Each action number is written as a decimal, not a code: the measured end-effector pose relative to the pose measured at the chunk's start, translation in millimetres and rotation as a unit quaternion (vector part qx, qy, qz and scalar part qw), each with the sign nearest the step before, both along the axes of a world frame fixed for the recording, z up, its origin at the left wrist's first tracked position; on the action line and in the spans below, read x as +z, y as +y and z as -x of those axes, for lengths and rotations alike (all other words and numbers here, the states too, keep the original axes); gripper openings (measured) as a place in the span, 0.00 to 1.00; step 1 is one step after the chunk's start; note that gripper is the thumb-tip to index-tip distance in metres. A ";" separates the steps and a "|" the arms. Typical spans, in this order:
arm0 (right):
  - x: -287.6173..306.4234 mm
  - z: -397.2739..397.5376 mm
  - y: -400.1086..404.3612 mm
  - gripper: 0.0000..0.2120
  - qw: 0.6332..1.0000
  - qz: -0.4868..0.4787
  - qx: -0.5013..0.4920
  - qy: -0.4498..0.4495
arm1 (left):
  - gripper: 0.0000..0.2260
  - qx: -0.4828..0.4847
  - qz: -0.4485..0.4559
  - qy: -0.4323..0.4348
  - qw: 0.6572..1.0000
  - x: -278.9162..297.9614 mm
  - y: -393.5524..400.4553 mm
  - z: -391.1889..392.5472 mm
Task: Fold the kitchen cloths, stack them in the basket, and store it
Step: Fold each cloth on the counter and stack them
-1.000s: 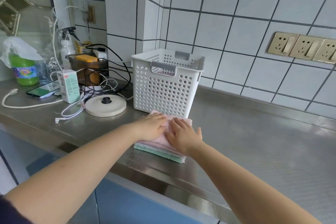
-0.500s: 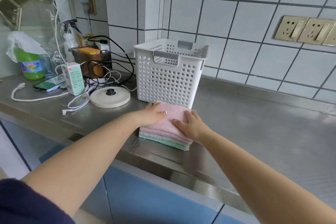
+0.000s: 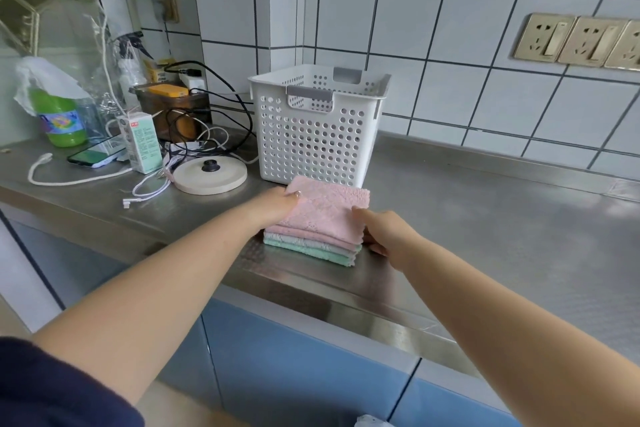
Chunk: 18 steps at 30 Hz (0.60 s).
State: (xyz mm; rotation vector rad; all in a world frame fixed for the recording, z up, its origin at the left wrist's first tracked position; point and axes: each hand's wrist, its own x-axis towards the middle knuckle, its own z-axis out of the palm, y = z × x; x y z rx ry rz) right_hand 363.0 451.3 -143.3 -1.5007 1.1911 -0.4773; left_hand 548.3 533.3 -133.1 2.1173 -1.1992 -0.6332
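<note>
A stack of folded kitchen cloths [image 3: 322, 215], pink on top with grey and green below, lies on the steel counter just in front of the white perforated basket [image 3: 311, 139]. My left hand [image 3: 273, 204] grips the stack's left edge, thumb on the top pink cloth. At the stack's right edge my right hand [image 3: 384, 232] holds the side, with its fingers curled around the layers. The basket stands upright with a grey handle; its inside is mostly hidden from here.
Left of the basket lie a round cream kettle base [image 3: 210, 176], tangled cables [image 3: 194, 135], a small carton [image 3: 141, 142], a phone [image 3: 95, 156] and a green bottle [image 3: 62, 118]. The counter's front edge [image 3: 346, 308] runs just below the stack. Wall sockets [image 3: 575, 42] sit at right.
Both hands slid from the top of the stack outward to its left and right edges and now grip its sides. The camera view shifted slightly.
</note>
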 end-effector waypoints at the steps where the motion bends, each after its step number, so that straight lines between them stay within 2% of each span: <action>1: 0.6 -1.4 1.9 0.15 1.000 0.000 -0.007 -0.002 | 0.21 0.007 0.008 0.019 1.000 -0.6 -0.1 4.0; 4: 3.8 2.4 3.6 0.15 0.997 -0.020 -0.035 -0.073 | 0.20 0.025 0.057 0.104 0.993 -1.4 -2.6 19.3; 7: 6.2 22.4 1.4 0.15 0.986 -0.031 -0.060 -0.150 | 0.19 0.050 0.117 0.216 0.968 -1.0 -8.3 36.3; 10: 10.8 54.6 -2.9 0.10 0.975 -0.039 -0.082 -0.205 | 0.17 0.058 0.154 0.361 0.918 2.7 -18.3 61.5; 13: 14.7 91.7 -12.0 0.08 0.961 -0.056 -0.091 -0.255 | 0.16 0.039 0.147 0.476 0.866 4.6 -35.9 90.1; 15: 17.6 112.1 -18.6 0.08 0.954 -0.073 -0.084 -0.279 | 0.15 0.011 0.125 0.522 0.844 4.1 -46.6 104.8; 18: 15.5 141.7 -42.6 0.09 0.947 -0.104 -0.078 -0.292 | 0.15 -0.009 0.104 0.529 0.842 -1.7 -77.2 126.0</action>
